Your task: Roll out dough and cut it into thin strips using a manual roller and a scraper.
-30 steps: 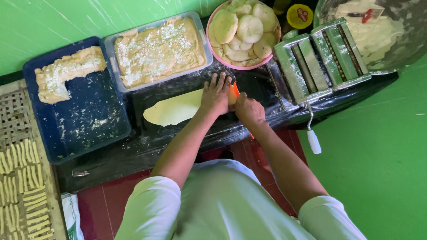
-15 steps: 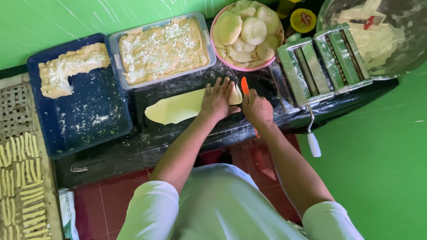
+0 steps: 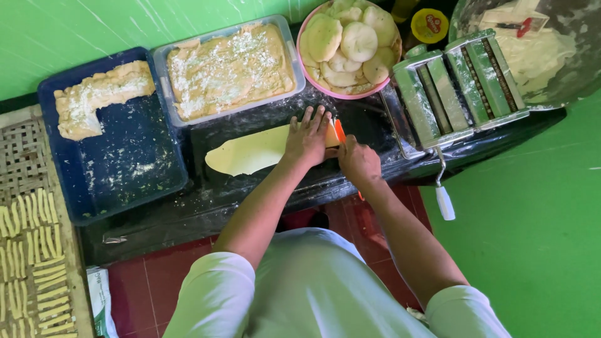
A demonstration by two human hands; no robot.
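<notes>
**Dough sheet pinned flat for the cutter**

A thin, pale dough sheet (image 3: 250,152) lies on the dark floured board (image 3: 206,188), mid-table. The left hand (image 3: 308,134) presses flat on its right end, fingers spread, seemingly to steady it. The right hand (image 3: 357,159) is clamped around an orange cutter (image 3: 339,131) at that edge. A green pasta roller (image 3: 460,87) stands right, a bowl of dough rounds (image 3: 307,56) behind.

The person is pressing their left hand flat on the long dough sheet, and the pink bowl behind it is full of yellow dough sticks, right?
Not quite. The left hand does press flat on the long dough sheet, but the pink bowl behind it holds round flattened dough pieces, not yellow sticks. The yellow dough sticks lie on the woven tray at the far left. The head view shows this.
</notes>
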